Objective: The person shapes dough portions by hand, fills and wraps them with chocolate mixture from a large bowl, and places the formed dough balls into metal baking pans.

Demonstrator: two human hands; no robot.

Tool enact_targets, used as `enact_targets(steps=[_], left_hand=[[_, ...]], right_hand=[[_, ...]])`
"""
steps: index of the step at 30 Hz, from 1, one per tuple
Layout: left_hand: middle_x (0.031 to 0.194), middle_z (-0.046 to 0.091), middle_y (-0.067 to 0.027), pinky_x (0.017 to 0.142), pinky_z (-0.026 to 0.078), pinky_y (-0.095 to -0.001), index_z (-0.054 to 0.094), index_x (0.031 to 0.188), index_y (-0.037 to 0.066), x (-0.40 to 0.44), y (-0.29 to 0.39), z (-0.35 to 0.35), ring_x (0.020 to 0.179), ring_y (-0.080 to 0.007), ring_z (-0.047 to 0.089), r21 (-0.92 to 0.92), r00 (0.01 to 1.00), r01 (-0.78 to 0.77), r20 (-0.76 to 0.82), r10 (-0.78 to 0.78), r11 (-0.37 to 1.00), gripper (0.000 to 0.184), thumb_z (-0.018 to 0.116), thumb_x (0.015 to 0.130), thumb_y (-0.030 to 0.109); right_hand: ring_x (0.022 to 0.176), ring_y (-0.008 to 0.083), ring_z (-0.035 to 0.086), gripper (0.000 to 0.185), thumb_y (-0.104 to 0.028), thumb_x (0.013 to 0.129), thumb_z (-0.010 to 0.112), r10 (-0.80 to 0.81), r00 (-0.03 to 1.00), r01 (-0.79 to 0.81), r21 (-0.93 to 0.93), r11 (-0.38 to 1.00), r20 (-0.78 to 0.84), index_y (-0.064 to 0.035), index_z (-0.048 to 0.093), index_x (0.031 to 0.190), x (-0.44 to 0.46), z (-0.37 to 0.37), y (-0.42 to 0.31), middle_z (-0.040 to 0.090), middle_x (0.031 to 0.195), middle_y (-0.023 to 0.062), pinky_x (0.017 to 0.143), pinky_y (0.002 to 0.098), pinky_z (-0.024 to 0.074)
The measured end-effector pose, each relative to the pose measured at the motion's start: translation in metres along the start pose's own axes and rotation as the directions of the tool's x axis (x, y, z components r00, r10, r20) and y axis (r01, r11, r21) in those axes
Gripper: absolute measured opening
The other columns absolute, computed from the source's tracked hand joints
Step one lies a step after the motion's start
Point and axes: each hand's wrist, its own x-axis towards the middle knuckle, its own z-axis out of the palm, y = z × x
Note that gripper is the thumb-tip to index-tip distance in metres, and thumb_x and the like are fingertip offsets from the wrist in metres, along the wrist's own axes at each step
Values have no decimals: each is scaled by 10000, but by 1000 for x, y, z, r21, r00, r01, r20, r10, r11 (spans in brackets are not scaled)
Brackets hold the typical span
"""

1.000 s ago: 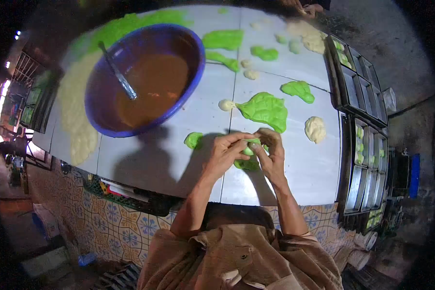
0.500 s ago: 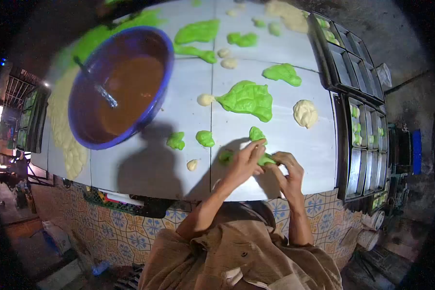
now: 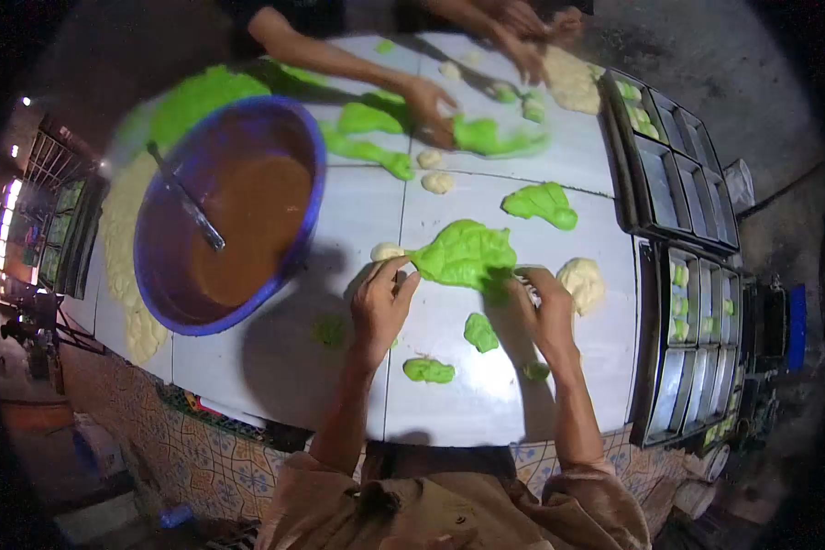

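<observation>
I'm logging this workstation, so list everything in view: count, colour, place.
Table: one, white, centre
Bowl: one, purple, left on the table
Liquid: one pool, brown, inside the bowl
Metal utensil: one, silvery, leaning in the bowl
Large dough piece: one, green, between the hands
Smaller dough pieces: several, green or cream, scattered over the table
Dough sheet: one, cream, left edge
Pan sets: two, dark, right edge; some compartments hold green pieces
Tiles: many, orange and blue, below the table
Other people's hands: at least three, bare, far side
Left hand: one, bare, at the large piece's left end
Right hand: one, bare, by its right edge
Shirt: one, brown, bottom
</observation>
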Motion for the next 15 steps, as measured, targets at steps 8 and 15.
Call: enact_targets(steps=[8,15], left_hand=[[990,674,-122,703,538,-354,671,1109,70,7,-34,5,796,-255,687,-69,988,151,-9,-152,986,313,718,847,234],[1029,685,-129,727,532,-318,654,1132,31,6,-41,3,845,-202,676,-396,967,250,50,-251,883,327,707,866,214]], right_hand=[[892,373,607,220,-129,827,625,-342,940,321,-367,873,9,-52,621,1033,157,128,6,608,1046,175,744,469,520],[735,277,649,186,-156,832,639,48,995,-70,296,953,82,3,634,928,170,115,12,678,840,182,633,369,505]])
